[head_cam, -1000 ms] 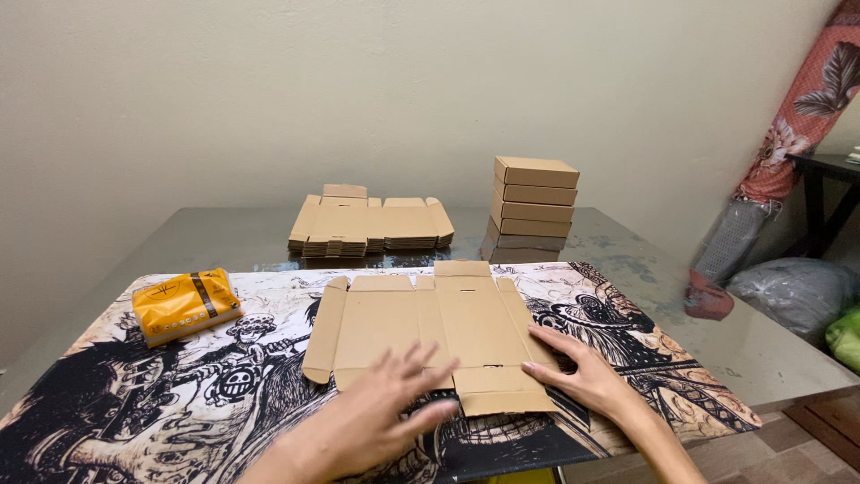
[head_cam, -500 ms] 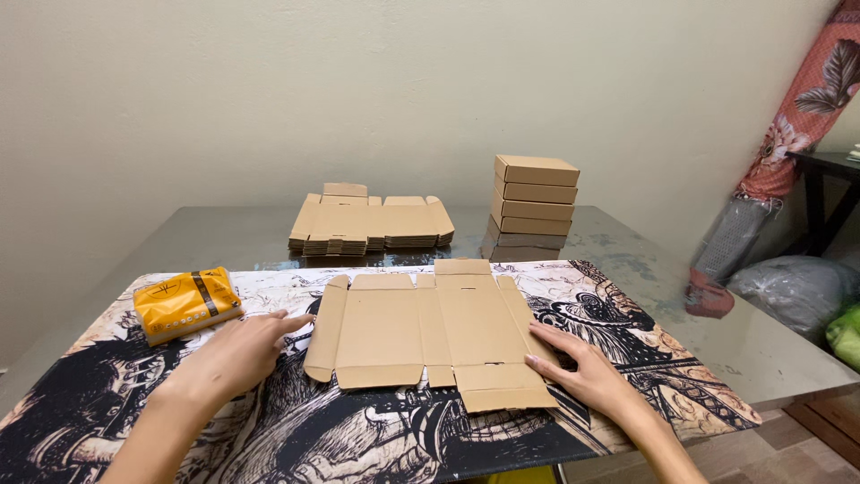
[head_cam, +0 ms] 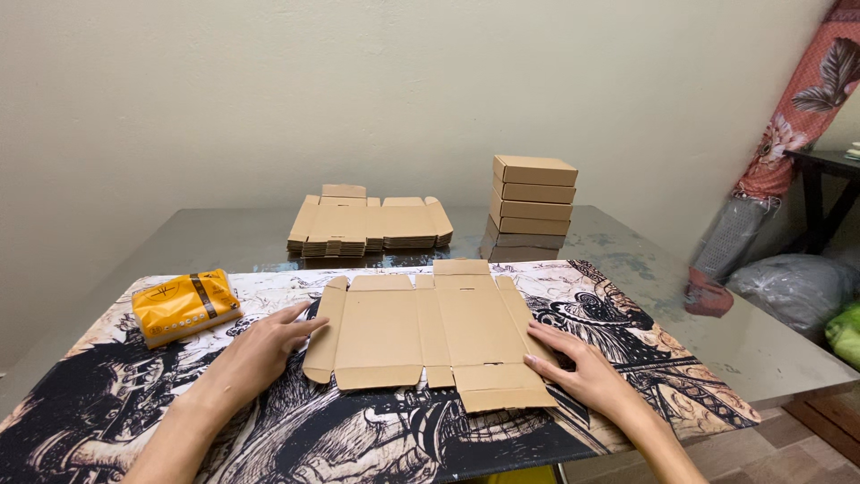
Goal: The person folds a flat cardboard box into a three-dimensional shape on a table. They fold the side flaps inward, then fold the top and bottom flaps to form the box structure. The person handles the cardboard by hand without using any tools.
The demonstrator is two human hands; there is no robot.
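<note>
The flat cardboard box blank [head_cam: 430,332] lies unfolded at the centre of the printed mat [head_cam: 134,421] on the table [head_cam: 224,242]. The left hand [head_cam: 260,350] rests at its 9 o'clock edge and the right hand [head_cam: 582,372] at 4 o'clock (fingers extended, grasping nothing). A yellow packet [head_cam: 184,305] lies at 9 o'clock; stacked blanks [head_cam: 367,224] and assembled boxes [head_cam: 533,195] stand at 12 o'clock.

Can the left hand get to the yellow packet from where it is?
Probably yes. The left hand rests on the printed mat just right of the yellow packet, and only bare mat lies between them; nothing blocks the way.
</note>
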